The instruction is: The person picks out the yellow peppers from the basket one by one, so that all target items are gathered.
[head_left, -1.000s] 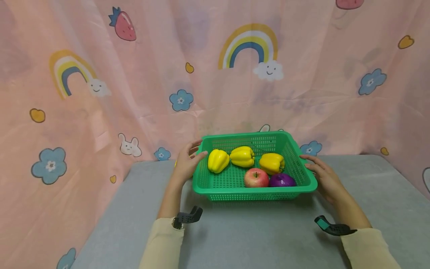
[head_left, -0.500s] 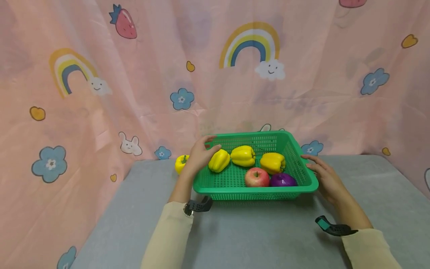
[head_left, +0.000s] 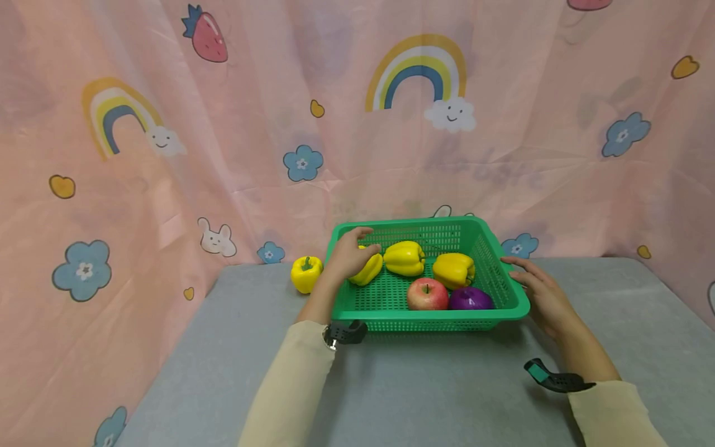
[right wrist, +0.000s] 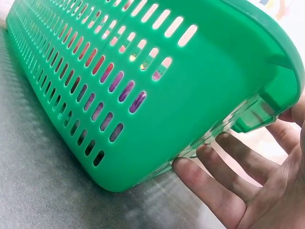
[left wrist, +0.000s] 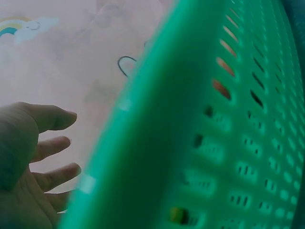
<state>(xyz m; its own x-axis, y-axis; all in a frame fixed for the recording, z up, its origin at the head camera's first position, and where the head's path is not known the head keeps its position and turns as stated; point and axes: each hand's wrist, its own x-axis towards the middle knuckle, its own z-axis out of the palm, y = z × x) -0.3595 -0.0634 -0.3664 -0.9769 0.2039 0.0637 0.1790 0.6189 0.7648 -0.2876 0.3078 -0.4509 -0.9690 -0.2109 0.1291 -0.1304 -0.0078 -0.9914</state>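
ok, status: five pieces sit inside the green perforated plastic basket [head_left: 424, 315] — three blocky yellow bell peppers [head_left: 404, 259], one round red-pink apple [head_left: 427, 296] and one glossy round purple piece [head_left: 471, 299], type unclear. one loose yellow bell pepper [head_left: 306, 274] is outside, stem up, on the flat grey desk [head_left: 223, 347], just left of the basket. my read: loading mostly done, that one left out.

left hand [head_left: 349, 253] reaches over the left rim, above the leftmost pepper [head_left: 368, 272]; fingers loosely spread, thumb apart, nothing held. can't tell if it touches that pepper. right hand [head_left: 542, 292] is at the basket's right side, fingers loosely extended, tips against the wall, not wrapped round anything.

around: pink printed cloth backdrop [head_left: 251, 124] behind, black straps [head_left: 347, 333] on both wrists. in the way — basket's left rim, between loose pepper and interior; left forearm passes right beside that pepper. left wrist view: basket wall hides most contents.
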